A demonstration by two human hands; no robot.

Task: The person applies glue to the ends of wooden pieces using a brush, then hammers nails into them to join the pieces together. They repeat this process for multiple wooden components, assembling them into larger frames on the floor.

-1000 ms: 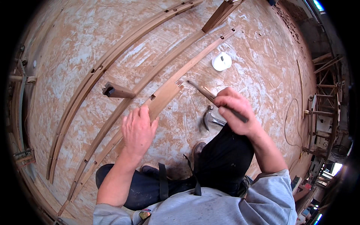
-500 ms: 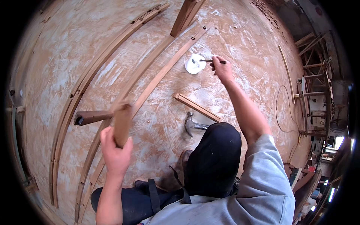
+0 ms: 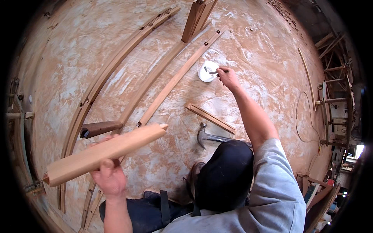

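My left hand (image 3: 110, 179) is wrapped round a short wooden rail (image 3: 105, 155), held tilted above the floor, its right end the higher. A narrow tenon shows at that end. Farther off, my right hand (image 3: 229, 79) pinches a thin dark stick (image 3: 213, 72). The stick's far end reaches inside a small white tub (image 3: 203, 76), which holds something white. Between my right forearm and the long rails lie a second short grooved wooden piece (image 3: 210, 118) and a claw hammer (image 3: 208, 136), its handle partly behind my knee.
Long curved wooden rails with mortises (image 3: 128, 48) run across the stained floor on the left. A dark wooden post (image 3: 194, 21) rises at the far end, and a shorter dark piece (image 3: 101, 129) juts out near my left hand. Wooden frames (image 3: 334, 79) and a cable (image 3: 298, 120) are at right.
The wooden rail in my left hand has swung from nearly end-on to lying broadly crosswise. My right hand keeps the stick at the tub, now with its shaft more over the opening.
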